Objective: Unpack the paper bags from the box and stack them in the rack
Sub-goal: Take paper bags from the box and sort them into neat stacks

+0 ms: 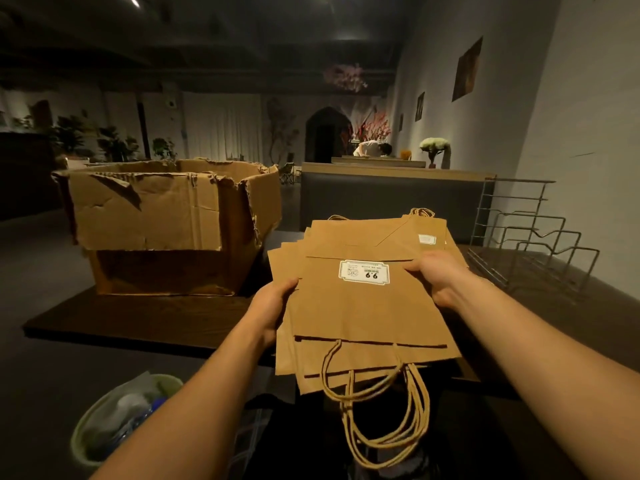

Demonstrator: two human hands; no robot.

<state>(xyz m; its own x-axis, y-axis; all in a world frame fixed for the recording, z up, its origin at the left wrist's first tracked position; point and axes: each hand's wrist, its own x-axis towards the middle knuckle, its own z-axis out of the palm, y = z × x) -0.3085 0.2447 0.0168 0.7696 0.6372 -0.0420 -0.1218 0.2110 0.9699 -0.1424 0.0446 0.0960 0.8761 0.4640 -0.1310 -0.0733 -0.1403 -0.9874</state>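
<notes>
Brown kraft paper bags (367, 306), folded flat and gathered into a loosely fanned stack, held above the near edge of a dark table (138, 320). The uppermost bag bears a white rectangular label (363, 272) printed "9.9", seen upside down; a second bag farther back shows a smaller white label (427, 239) near its corner. Twisted paper-cord handles (381, 410) of the same brown hang in loops from the near edges of the stack, and further handle loops project at its far edge. The left hand (273, 306) grips the left edge of the stack, thumb on top and fingers beneath. The right hand (438, 280) grips the right edge, thumb pressed on the top bag just beside the label. To the left, a worn corrugated cardboard box (166, 223) stands on the table, its torn flaps open and folded outward. To the right, a wire rack (530, 247) with upright bent dividers stands on the table, apart from the bags. A pale green bin (104, 427) holding refuse appears at lower left. In the dim background, a person (374, 148) bends over a counter.
</notes>
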